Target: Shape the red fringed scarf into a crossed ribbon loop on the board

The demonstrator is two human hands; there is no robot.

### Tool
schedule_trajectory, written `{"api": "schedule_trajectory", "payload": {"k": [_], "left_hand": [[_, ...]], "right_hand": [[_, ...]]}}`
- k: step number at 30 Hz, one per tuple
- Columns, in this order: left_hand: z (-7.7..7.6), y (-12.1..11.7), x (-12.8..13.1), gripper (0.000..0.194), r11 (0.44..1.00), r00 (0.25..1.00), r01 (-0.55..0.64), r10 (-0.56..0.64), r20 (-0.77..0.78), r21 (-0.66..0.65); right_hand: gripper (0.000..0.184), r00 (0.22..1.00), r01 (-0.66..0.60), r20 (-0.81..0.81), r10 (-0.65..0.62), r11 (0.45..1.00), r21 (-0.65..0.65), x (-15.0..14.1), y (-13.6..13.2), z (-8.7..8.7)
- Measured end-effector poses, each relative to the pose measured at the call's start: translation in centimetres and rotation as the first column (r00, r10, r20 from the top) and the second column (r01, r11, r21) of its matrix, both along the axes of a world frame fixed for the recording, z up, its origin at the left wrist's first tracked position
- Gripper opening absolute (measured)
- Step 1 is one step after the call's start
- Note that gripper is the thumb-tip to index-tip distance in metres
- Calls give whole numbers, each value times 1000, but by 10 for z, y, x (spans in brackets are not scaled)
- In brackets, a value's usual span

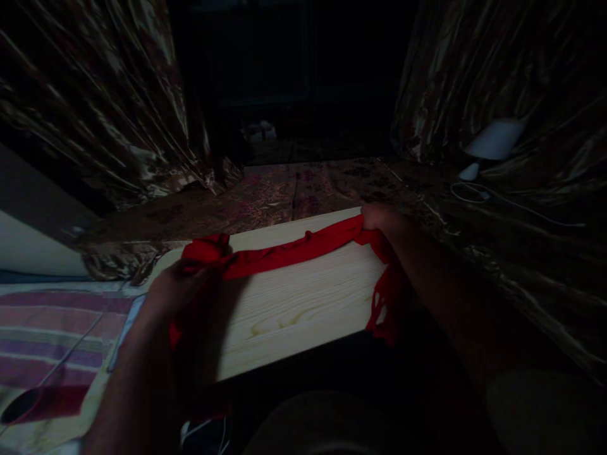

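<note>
Across the wooden tabletop [289, 316], a creased, fringed red scarf [284, 254] is grasped by the left hand [176, 287] and right hand [380, 218].

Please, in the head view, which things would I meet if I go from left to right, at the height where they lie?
Striped bedding, left hand, middle stretch of the red scarf, right hand, white lamp.

To me, the long, fringed red cloth scarf [287, 253] looks matt and wrinkled, the pale rectangular wood-grained tabletop [289, 316] smooth, and the draped brown patterned fabric curtains [142, 120] glossy.
</note>
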State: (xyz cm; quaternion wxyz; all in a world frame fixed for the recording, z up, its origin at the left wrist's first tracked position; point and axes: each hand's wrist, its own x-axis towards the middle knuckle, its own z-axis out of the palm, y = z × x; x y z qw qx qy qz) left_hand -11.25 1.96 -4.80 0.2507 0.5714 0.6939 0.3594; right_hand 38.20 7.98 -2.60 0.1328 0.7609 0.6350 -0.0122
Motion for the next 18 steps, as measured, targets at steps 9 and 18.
{"api": "schedule_trajectory", "payload": {"k": [9, 18], "left_hand": [[-6, 3, 7, 40, 978, 696, 199, -182, -695, -57], [-21, -14, 74, 37, 928, 538, 289, -362, -761, -237]], "right_hand": [[75, 767, -494, -376, 520, 853, 170, -70, -25, 3], [47, 828, -397, -248, 504, 837, 376, -119, -30, -59]]}}
